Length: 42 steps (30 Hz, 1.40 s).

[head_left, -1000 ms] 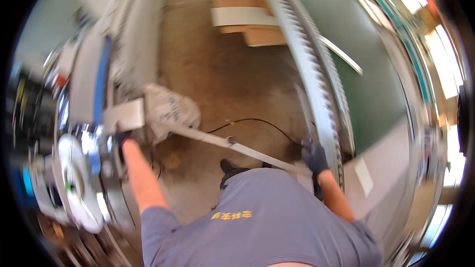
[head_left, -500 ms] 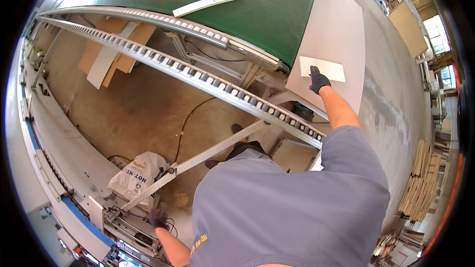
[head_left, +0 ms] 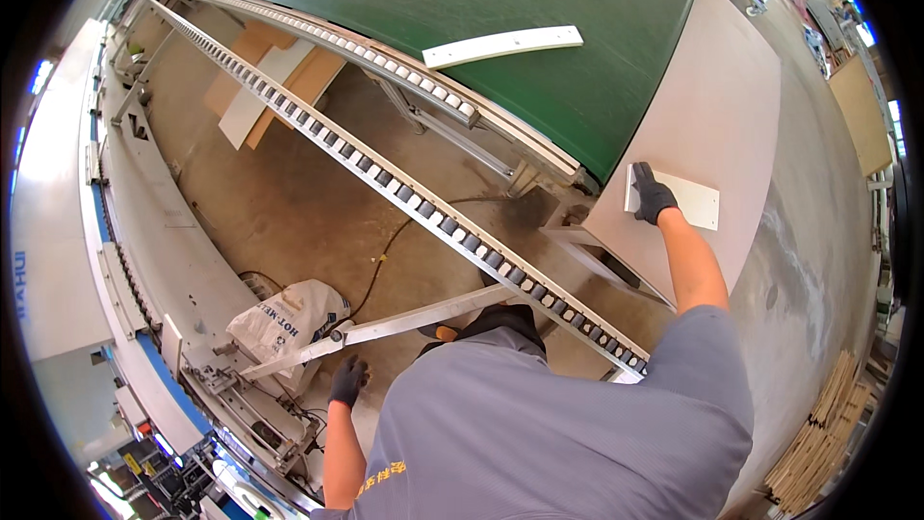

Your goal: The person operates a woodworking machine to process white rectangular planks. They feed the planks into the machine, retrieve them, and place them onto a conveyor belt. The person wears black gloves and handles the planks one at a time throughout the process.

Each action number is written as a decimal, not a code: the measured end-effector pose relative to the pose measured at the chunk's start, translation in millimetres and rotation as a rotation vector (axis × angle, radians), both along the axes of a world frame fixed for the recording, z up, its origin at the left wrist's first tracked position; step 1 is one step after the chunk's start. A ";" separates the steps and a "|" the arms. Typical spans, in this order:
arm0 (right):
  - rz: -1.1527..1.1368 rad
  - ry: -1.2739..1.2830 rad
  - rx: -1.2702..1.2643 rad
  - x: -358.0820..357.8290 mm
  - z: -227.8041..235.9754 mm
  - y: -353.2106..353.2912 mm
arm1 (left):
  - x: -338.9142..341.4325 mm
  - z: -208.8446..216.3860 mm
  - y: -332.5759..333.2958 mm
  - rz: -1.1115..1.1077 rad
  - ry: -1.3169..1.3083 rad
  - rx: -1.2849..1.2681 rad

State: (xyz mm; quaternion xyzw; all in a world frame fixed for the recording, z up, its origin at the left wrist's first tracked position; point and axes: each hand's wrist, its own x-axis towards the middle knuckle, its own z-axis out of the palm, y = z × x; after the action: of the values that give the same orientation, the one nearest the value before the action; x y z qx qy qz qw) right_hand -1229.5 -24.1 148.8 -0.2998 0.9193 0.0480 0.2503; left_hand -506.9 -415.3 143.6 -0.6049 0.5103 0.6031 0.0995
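My right hand (head_left: 655, 196), in a black glove, lies across the left end of a small white board (head_left: 695, 202) with small holes. Its fingers reach to the board's far edge and appear to grip it. The board rests on a pale table panel (head_left: 736, 67). Down at my left side, my left hand (head_left: 348, 381), also gloved in black, hangs with nothing in it and its fingers loosely apart. It is nearest to a white printed sack (head_left: 289, 320). A curved white strip with holes (head_left: 503, 46) lies on the green conveyor belt (head_left: 616, 0).
A roller rail (head_left: 385, 178) crosses in front of me, with a diagonal metal brace (head_left: 423, 316) below it. A long machine (head_left: 154, 183) runs along the left. Brown and white boards (head_left: 274, 77) lie beneath the conveyor. Stacked wooden strips (head_left: 818, 433) stand at the right.
My right hand has moved farther over the white board's left end. My left hand has come forward, away from the machine. The view has shifted, moving the scene within the picture.
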 end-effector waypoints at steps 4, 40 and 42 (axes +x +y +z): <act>-0.203 0.094 -0.318 23.1 63.6 -0.3 | -78.5 42.3 -5.2 -0.294 0.121 -0.259; 0.745 -0.650 -1.171 469.7 246.0 -292.5 | -56.7 258.3 101.7 0.223 0.420 -1.420; 0.761 -0.648 -1.127 472.2 249.1 -292.8 | -54.7 257.7 104.8 0.235 0.412 -1.432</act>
State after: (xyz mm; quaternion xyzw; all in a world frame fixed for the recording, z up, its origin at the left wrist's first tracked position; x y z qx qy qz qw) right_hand -757.3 -316.9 397.9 -0.6786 0.5179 -0.4371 0.2832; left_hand -561.6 -310.4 401.2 -0.4469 0.7182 0.2316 -0.4805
